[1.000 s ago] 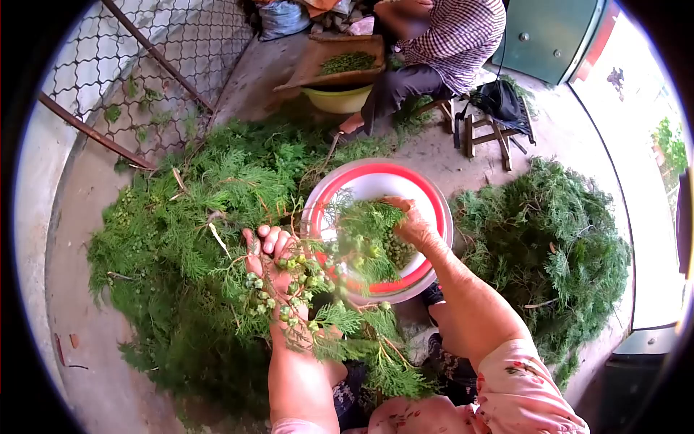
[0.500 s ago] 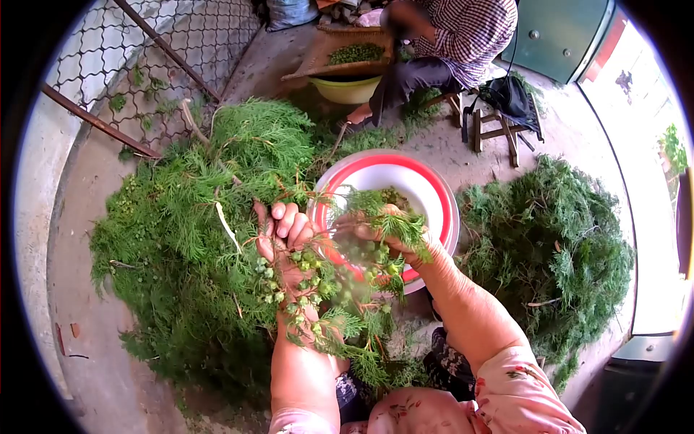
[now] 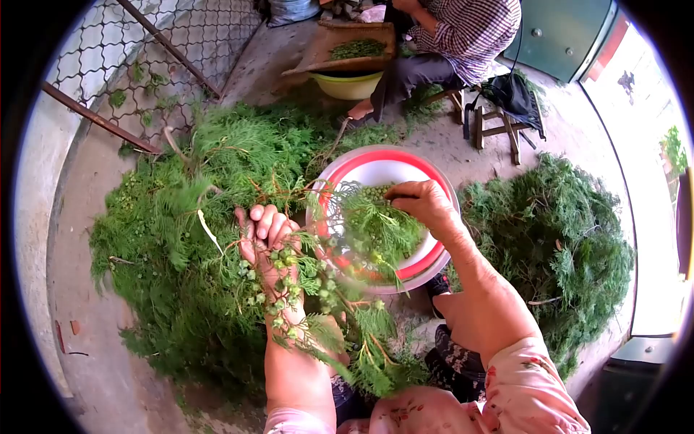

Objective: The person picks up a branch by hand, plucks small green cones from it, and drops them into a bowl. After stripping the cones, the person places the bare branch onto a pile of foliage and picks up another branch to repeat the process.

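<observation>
My left hand (image 3: 266, 233) is closed round a leafy green branch (image 3: 293, 286) that carries pale green cones. The branch hangs over my left forearm and reaches over the near left of the basin. My right hand (image 3: 428, 206) is above the right side of a white basin (image 3: 447, 189) with a red band. Its fingers are pressed together; what they hold, if anything, is too small to make out. Small green cones (image 3: 374, 192) lie in the basin, partly hidden by the foliage.
A large pile of cut branches (image 3: 166, 311) lies at the left, another pile (image 3: 549, 253) at the right. Beyond the basin a person (image 3: 463, 32) sits beside a woven tray (image 3: 311, 54) on a yellow basin (image 3: 347, 88). A wooden stool (image 3: 499, 130) holds a black bag.
My right hand has moved up and right from the branch to above the basin. My left hand has shifted slightly left with the branch. The seated person's arm has moved.
</observation>
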A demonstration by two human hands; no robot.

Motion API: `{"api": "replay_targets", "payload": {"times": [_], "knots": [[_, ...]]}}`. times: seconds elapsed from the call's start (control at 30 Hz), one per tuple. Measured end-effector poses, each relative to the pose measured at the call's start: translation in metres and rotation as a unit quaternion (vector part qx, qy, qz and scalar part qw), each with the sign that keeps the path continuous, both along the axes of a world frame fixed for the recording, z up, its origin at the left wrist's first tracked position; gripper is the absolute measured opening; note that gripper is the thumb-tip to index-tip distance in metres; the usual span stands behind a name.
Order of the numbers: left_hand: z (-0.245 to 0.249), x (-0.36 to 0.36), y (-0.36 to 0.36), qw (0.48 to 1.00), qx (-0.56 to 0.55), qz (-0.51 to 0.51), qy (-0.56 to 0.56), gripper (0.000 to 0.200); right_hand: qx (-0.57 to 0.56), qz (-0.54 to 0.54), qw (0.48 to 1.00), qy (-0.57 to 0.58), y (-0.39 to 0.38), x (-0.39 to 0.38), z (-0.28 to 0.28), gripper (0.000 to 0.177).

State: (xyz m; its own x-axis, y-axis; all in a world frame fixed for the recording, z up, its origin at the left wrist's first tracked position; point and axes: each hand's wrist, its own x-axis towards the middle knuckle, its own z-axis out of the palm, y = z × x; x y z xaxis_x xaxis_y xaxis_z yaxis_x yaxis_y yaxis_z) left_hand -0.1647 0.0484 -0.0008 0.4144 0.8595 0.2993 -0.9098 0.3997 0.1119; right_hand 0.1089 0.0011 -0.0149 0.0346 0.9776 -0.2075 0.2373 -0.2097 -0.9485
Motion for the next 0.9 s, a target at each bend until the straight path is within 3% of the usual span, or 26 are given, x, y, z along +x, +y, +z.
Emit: {"api": "replay_targets", "payload": {"times": [0.13,0.23,0.27,0.3,0.37,0.43,0.5,0.67,0.77,0.9], "knots": [[-0.001,0.002,0.001,0.999,-0.011,0.033,-0.013,0.040,0.181,0.032,0.968,-0.169,-0.001,-0.010,-0.023,0.023],[-0.003,0.003,0.003,0.999,0.005,0.053,0.004,0.040,0.121,-0.052,0.991,-0.025,-0.007,-0.023,-0.004,0.018],[-0.009,0.000,0.005,0.997,0.037,0.060,0.015,0.035,0.075,-0.154,0.984,0.045,-0.013,-0.030,0.015,0.016],[-0.009,0.001,0.005,0.997,0.044,0.063,0.012,0.035,0.125,-0.175,0.976,0.032,-0.016,-0.033,0.026,0.016],[-0.007,0.004,0.006,0.996,0.059,0.067,0.006,0.036,0.198,-0.156,0.966,0.051,-0.027,-0.037,0.045,0.016],[-0.004,0.005,0.006,0.995,0.062,0.071,0.021,0.038,0.194,-0.086,0.964,0.162,-0.038,-0.051,0.048,0.016],[0.002,0.008,0.002,0.995,0.040,0.081,0.041,0.039,0.319,0.019,0.944,-0.079,-0.038,-0.058,0.052,0.015],[0.003,0.017,0.000,0.995,0.041,0.073,0.057,0.041,0.281,0.044,0.949,-0.133,-0.031,-0.061,0.046,0.031],[0.000,0.023,0.001,0.998,0.023,0.034,0.038,0.042,0.235,0.155,0.947,-0.154,-0.027,-0.056,0.043,0.039],[-0.003,0.031,0.001,0.999,0.006,-0.009,0.036,0.039,0.164,0.218,0.957,-0.095,-0.026,-0.055,0.050,0.044]]}}
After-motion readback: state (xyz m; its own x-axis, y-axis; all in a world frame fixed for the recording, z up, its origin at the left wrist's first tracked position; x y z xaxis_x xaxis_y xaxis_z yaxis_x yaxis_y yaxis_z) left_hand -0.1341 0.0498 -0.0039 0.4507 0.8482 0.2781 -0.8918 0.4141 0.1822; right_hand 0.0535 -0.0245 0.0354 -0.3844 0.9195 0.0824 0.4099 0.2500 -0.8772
